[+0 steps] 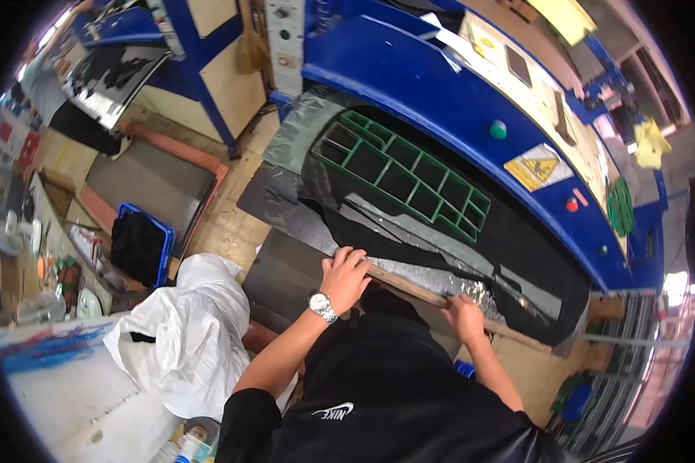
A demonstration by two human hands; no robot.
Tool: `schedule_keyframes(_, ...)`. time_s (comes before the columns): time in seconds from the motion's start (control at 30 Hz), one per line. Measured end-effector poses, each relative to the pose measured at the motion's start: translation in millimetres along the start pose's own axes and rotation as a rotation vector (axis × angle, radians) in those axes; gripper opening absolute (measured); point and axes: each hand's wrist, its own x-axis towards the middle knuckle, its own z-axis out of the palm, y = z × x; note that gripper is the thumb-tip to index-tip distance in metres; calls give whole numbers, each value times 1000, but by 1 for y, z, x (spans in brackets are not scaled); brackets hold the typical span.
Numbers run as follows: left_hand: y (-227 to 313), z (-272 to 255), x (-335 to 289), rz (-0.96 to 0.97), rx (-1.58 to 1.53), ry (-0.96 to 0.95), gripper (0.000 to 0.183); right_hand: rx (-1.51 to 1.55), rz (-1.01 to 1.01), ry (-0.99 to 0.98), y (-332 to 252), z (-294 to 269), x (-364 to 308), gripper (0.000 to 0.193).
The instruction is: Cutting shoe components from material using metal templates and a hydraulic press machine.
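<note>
A long wooden bar (pixel 409 288) runs along the near edge of a cutting board covered with black sheet material (pixel 525 255). My left hand (pixel 346 279), with a watch on its wrist, curls over the left end of this bar. Farther right, my right hand (pixel 465 318) is closed round the same bar, its fingertips partly hidden. A green cutting die (pixel 398 176) with several open cells lies on the black material beyond my hands. Between bar and die are scuffed grey strips (pixel 428 272) and a loose, wavy-edged black piece (pixel 398 245).
A blue press (pixel 432 85) with coloured buttons and a yellow warning sign (pixel 537 166) stands just behind the die. On the left are a white sack (pixel 189 332), a blue crate (pixel 168 251) of black pieces and a dark mat (pixel 147 189). A person (pixel 77 116) stands at the far left.
</note>
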Motion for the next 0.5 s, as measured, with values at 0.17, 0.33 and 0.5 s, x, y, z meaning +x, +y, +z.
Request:
schedule_keyframes(0.17, 10, 16, 12, 37, 102, -56, 33, -64, -46, 136, 0, 4, 4, 30)
schedule_keyframes(0.33, 13, 30, 29, 156, 153, -134, 28, -14, 49, 83, 8, 10, 6, 26)
schedule_keyframes(0.5, 9, 30, 33, 184, 110, -215, 23, 28, -13, 162, 10, 17, -2, 29)
